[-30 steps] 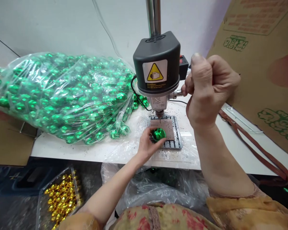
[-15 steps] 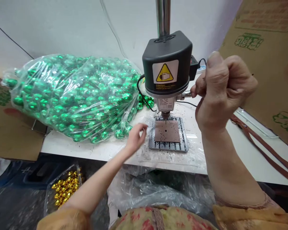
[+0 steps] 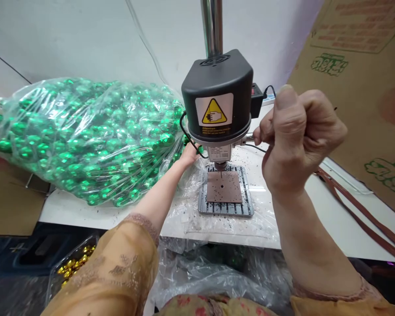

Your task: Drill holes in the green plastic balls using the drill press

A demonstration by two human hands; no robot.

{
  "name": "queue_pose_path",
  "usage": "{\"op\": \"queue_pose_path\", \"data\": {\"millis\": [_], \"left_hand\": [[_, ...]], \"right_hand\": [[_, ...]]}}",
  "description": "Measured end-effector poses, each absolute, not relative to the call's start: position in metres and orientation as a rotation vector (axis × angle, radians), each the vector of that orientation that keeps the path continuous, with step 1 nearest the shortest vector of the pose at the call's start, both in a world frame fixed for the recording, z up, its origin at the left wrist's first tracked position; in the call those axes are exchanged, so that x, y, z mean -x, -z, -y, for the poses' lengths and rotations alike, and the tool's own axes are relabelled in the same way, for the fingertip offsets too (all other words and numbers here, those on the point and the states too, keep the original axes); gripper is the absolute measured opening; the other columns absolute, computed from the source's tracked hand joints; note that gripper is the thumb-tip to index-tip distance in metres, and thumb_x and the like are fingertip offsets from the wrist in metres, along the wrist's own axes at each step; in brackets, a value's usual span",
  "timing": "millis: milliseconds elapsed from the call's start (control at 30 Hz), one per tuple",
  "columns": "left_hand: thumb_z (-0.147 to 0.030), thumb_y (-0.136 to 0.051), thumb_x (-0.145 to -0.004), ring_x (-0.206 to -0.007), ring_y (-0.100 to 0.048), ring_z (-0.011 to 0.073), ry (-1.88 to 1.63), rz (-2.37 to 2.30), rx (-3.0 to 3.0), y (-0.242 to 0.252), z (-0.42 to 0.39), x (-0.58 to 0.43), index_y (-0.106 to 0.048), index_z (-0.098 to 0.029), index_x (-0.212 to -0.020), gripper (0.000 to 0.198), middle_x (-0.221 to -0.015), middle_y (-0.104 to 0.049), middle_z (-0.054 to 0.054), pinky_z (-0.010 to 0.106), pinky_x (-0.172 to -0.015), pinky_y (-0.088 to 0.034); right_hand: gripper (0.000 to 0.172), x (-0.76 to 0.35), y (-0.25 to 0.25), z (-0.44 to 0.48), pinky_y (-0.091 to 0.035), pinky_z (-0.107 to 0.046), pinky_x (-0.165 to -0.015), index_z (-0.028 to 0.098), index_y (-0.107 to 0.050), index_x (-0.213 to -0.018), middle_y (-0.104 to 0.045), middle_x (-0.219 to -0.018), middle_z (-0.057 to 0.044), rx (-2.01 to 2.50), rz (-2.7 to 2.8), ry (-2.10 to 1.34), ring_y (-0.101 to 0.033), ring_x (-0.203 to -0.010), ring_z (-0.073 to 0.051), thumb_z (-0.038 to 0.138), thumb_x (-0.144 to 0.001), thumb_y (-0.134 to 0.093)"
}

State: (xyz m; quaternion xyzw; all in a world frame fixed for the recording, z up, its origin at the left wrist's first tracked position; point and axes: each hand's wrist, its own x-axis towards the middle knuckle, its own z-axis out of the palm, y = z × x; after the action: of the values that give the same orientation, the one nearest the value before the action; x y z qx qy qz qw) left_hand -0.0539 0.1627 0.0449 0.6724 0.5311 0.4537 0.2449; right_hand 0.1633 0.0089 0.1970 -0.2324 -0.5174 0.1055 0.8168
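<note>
In the head view my right hand (image 3: pixel 296 136) is closed around the feed handle (image 3: pixel 248 138) on the side of a black bench drill press (image 3: pixel 217 92). My left hand (image 3: pixel 190 154) reaches past the drill head's left side to a few shiny green balls (image 3: pixel 200 149); its fingers are largely hidden there. Under the drill bit (image 3: pixel 221 174) lies a brown square plate (image 3: pixel 230 193) with a dark hole, resting on the slotted metal base (image 3: pixel 224 212). Dark shavings speckle both.
A large clear bag of green balls (image 3: pixel 95 140) fills the left of the white table (image 3: pixel 85 215). Cardboard boxes (image 3: pixel 349 92) flank it. A brown strap (image 3: pixel 355 206) lies at right. Gold balls (image 3: pixel 74 261) sit in a clear tub lower left. Plastic film (image 3: pixel 210 272) hangs before me.
My left hand has moved forward from beside the base to the green balls behind it. My right hand stays on the handle. The view has shifted slightly.
</note>
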Motion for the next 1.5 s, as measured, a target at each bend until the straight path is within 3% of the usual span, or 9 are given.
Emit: {"op": "queue_pose_path", "data": {"millis": [100, 233, 333, 500, 633, 733, 900, 1133, 1500], "left_hand": [[-0.022, -0.087, -0.072, -0.106, -0.068, 0.0263, -1.288, -1.486, -1.644, -0.049, -0.145, 0.062, -0.070, -0.019, -0.102, 0.035, -0.105, -0.072, 0.007, 0.036, -0.089, -0.057], [-0.037, -0.078, -0.084, -0.074, -0.067, 0.0156, -1.365, -1.404, -1.197, -0.053, -0.095, 0.080, -0.066, -0.020, -0.114, 0.037, -0.092, -0.071, 0.003, 0.027, -0.067, -0.056], [-0.044, -0.072, -0.089, -0.072, -0.071, 0.0167, -1.303, -1.173, -0.894, -0.058, -0.052, 0.087, -0.065, -0.021, -0.123, 0.042, -0.094, -0.074, 0.006, 0.027, -0.062, -0.056], [-0.047, -0.081, -0.086, -0.087, -0.074, 0.0201, -1.202, -1.002, -0.817, -0.063, 0.002, 0.074, -0.066, -0.022, -0.130, 0.053, -0.107, -0.076, 0.009, 0.030, -0.073, -0.059], [-0.038, -0.097, -0.069, -0.092, -0.070, 0.0184, -1.220, -1.106, -1.103, -0.054, 0.015, 0.054, -0.066, -0.023, -0.127, 0.068, -0.102, -0.075, 0.004, 0.030, -0.081, -0.055], [-0.037, -0.100, -0.060, -0.085, -0.066, 0.0161, -1.215, -1.212, -1.325, -0.045, 0.011, 0.044, -0.069, -0.020, -0.116, 0.067, -0.098, -0.074, 0.003, 0.028, -0.080, -0.052], [-0.044, -0.092, -0.069, -0.077, -0.059, 0.0151, -1.122, -1.278, -1.537, -0.035, 0.000, 0.033, -0.071, -0.020, -0.122, 0.062, -0.104, -0.075, 0.005, 0.030, -0.074, -0.050], [-0.040, -0.088, -0.076, -0.091, -0.062, 0.0215, -1.139, -1.258, -1.771, -0.028, -0.007, 0.020, -0.074, -0.023, -0.122, 0.051, -0.106, -0.072, 0.007, 0.033, -0.079, -0.049], [-0.033, -0.092, -0.072, -0.106, -0.066, 0.0277, -1.207, -1.341, -1.725, -0.015, -0.004, 0.002, -0.069, -0.021, -0.119, 0.054, -0.114, -0.072, 0.009, 0.043, -0.098, -0.053]], "right_hand": [[0.049, -0.164, -0.197, -0.007, -0.033, -0.031, -0.049, 0.022, -0.033, -0.062, -0.033, -0.057, 0.005, 0.481, 1.108, -0.239, -0.039, -0.047, -0.007, 0.035, -0.099, -0.063], [0.050, -0.164, -0.196, -0.007, -0.033, -0.034, -0.048, 0.024, -0.034, -0.061, -0.035, -0.055, 0.005, 0.487, 1.100, -0.252, -0.039, -0.047, -0.010, 0.038, -0.097, -0.065], [0.050, -0.163, -0.195, -0.008, -0.032, -0.035, -0.047, 0.024, -0.034, -0.061, -0.035, -0.055, 0.005, 0.478, 1.083, -0.241, -0.038, -0.046, -0.010, 0.036, -0.097, -0.065], [0.052, -0.163, -0.194, -0.012, -0.032, -0.033, -0.047, 0.024, -0.033, -0.060, -0.034, -0.054, 0.006, 0.481, 1.070, -0.234, -0.037, -0.046, -0.009, 0.043, -0.096, -0.066], [0.051, -0.164, -0.193, -0.013, -0.031, -0.033, -0.046, 0.025, -0.033, -0.061, -0.034, -0.054, 0.006, 0.458, 1.051, -0.248, -0.036, -0.045, -0.009, 0.041, -0.095, -0.068], [0.050, -0.164, -0.193, -0.014, -0.031, -0.033, -0.045, 0.025, -0.034, -0.062, -0.035, -0.054, 0.007, 0.449, 1.063, -0.258, -0.036, -0.044, -0.009, 0.042, -0.095, -0.067], [0.046, -0.164, -0.193, -0.013, -0.032, -0.029, -0.048, 0.024, -0.035, -0.065, -0.034, -0.055, 0.009, 0.428, 1.085, -0.278, -0.038, -0.046, -0.006, 0.039, -0.097, -0.065], [0.045, -0.164, -0.192, -0.013, -0.030, -0.030, -0.049, 0.024, -0.034, -0.066, -0.033, -0.056, 0.008, 0.392, 1.100, -0.271, -0.038, -0.047, -0.006, 0.030, -0.097, -0.066], [0.053, -0.163, -0.195, -0.013, -0.031, -0.029, -0.048, 0.025, -0.028, -0.066, -0.030, -0.055, 0.007, 0.521, 1.133, -0.233, -0.035, -0.047, -0.006, 0.053, -0.097, -0.060]]}}
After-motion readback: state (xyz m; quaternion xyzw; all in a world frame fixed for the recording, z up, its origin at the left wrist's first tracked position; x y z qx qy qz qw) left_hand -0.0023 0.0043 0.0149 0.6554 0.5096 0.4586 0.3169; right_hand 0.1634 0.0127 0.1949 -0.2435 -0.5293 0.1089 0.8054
